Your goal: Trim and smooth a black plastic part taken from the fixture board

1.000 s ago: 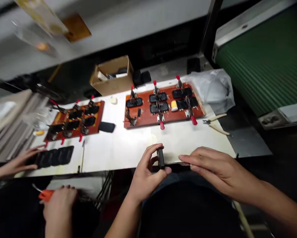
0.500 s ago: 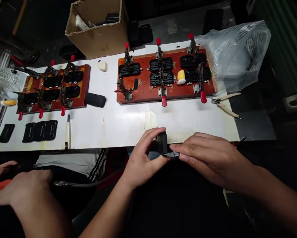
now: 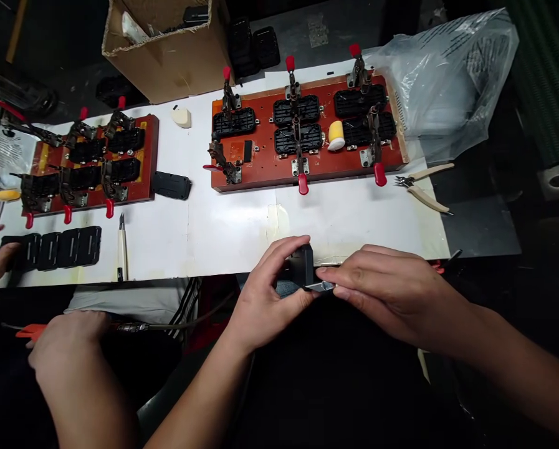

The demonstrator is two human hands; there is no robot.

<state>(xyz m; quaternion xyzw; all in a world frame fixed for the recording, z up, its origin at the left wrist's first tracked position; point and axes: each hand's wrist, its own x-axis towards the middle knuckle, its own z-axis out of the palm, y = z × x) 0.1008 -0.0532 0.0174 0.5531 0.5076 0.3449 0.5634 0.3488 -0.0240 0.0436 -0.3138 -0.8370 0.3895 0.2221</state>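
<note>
My left hand [image 3: 267, 296] pinches a small black plastic part [image 3: 301, 267] at the near edge of the white table [image 3: 232, 231]. My right hand [image 3: 386, 293] is closed on a small metal blade [image 3: 323, 286], whose tip touches the part's lower edge. Beyond them lies a red clamp board [image 3: 307, 134] with several black parts held under red-handled toggle clamps. A yellow-and-white roll [image 3: 336, 135] stands on that board.
A second red clamp board [image 3: 87, 165] lies at the left, with a row of black parts [image 3: 57, 247] and a craft knife [image 3: 120, 246] in front. A co-worker's hands [image 3: 64, 349] are at the lower left. Cardboard box [image 3: 167, 47], plastic bag [image 3: 447, 81] and cutters [image 3: 422, 184] stand around.
The view has dropped from the shelf and conveyor toward the table. My hands came together on the black part. The co-worker's far hand returned to the row of black parts.
</note>
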